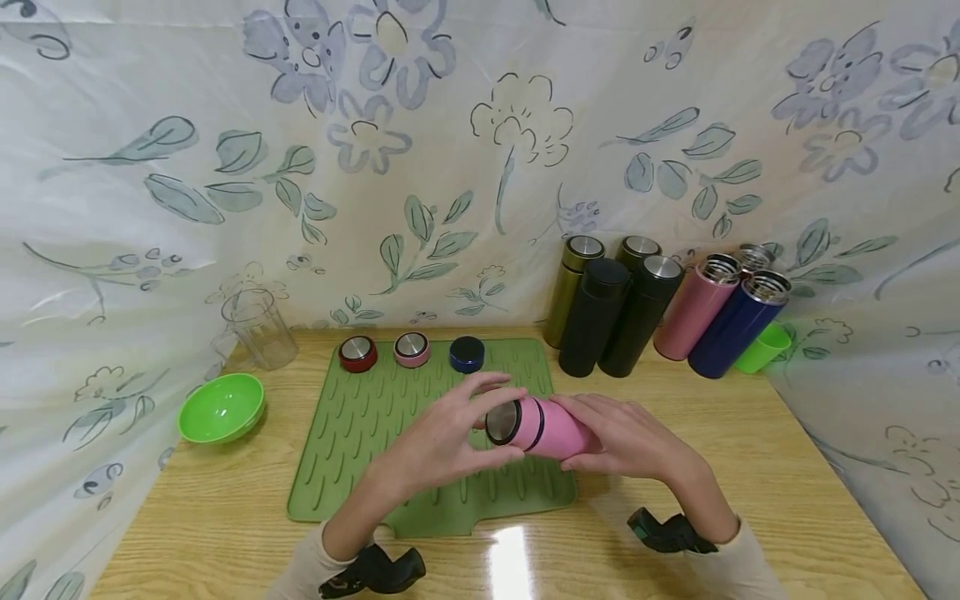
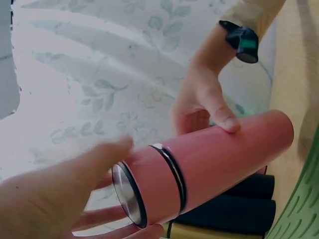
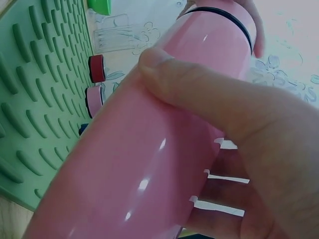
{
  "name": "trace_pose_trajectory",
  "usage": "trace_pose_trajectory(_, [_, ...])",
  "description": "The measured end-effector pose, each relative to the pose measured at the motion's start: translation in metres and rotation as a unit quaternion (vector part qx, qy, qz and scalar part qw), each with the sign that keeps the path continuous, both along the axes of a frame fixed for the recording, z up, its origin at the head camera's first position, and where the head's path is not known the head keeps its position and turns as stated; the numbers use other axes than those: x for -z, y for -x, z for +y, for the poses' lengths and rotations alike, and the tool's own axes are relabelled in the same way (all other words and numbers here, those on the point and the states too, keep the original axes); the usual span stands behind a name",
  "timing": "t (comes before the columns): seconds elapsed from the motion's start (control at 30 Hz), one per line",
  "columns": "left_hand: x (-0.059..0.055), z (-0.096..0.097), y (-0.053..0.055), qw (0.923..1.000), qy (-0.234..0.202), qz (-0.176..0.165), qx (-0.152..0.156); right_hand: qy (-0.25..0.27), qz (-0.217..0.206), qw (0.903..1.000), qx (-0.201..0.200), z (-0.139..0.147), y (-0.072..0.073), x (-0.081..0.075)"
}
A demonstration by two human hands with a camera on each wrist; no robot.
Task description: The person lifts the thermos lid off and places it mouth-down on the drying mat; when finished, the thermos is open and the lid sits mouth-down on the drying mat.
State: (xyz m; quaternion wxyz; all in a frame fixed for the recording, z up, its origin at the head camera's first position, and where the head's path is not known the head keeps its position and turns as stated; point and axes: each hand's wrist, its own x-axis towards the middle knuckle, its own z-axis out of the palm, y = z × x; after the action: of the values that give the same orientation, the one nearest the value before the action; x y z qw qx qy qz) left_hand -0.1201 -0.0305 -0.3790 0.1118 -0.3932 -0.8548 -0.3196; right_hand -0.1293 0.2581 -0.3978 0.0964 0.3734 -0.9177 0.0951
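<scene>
A pink thermos bottle (image 1: 557,429) is held tilted above the green mat, its steel-topped lid (image 2: 149,186) pointing left. Round the body, my right hand (image 1: 626,437) grips with the thumb on one side and fingers on the other, as the right wrist view (image 3: 209,94) also has it. My left hand (image 1: 450,429) is at the lid, thumb and fingertips on opposite sides of its rim. A dark ring marks the seam between lid and body. Part of the bottle's far side is hidden by the right hand.
On the green mat (image 1: 360,454) lie a red lid (image 1: 357,354), a pink lid (image 1: 412,350) and a blue lid (image 1: 467,354). Several bottles, including a black one (image 1: 592,325) and an uncapped blue one (image 1: 738,325), stand back right. A green bowl (image 1: 222,408) and clear jug (image 1: 262,333) stand left.
</scene>
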Motion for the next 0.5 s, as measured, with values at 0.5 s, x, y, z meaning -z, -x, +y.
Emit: trace_pose_trajectory(0.5, [0.0022,0.0018,0.0001,0.9998,0.007,0.018,-0.001,0.003,0.006,1.0000,-0.005,0.0002,0.0005,0.0008])
